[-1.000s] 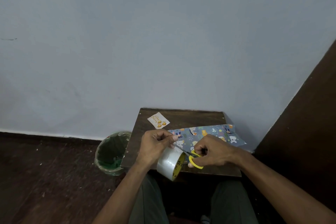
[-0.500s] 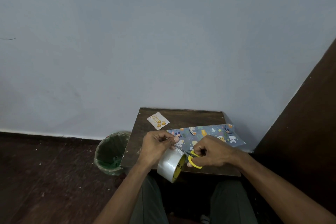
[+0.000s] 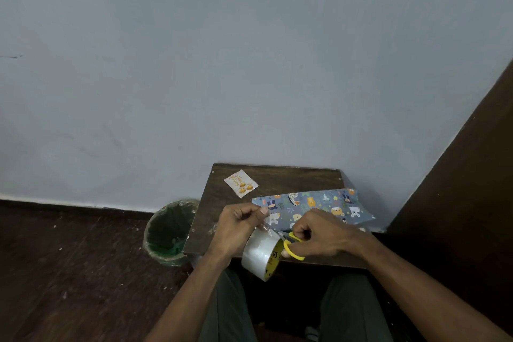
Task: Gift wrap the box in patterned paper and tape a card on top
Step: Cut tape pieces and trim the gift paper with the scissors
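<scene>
- The left hand (image 3: 236, 226) is curled over the near edge of the small table, thumb and forefinger pinching the free end of a strip of clear tape (image 3: 266, 226) and holding it taut.
- That strip runs down to the roll of clear tape (image 3: 259, 254), which hangs just below the left hand, off the table's front edge and above the person's lap, its yellow-printed core facing right.
- The right hand (image 3: 322, 236) is closed around the yellow handles of a pair of scissors (image 3: 291, 246); the fingers are through the loops, and the blades point left towards the stretched strip, right beside the roll.
- Whether the blades have met the tape I cannot tell; they are small and partly hidden.
- Behind both hands, the patterned wrapping paper (image 3: 313, 207) lies over the right half of the table, blue-grey with cartoon animals, wrapped over the box so that none of the box itself shows.
- The card (image 3: 241, 183) lies flat by itself near the table's far left corner, turned at an angle, apart from the paper.
- The table (image 3: 277, 178) is dark wood, pushed against a pale blue wall.
- On the floor just left of the table stands a green bin (image 3: 169, 233) with a plastic liner.
</scene>
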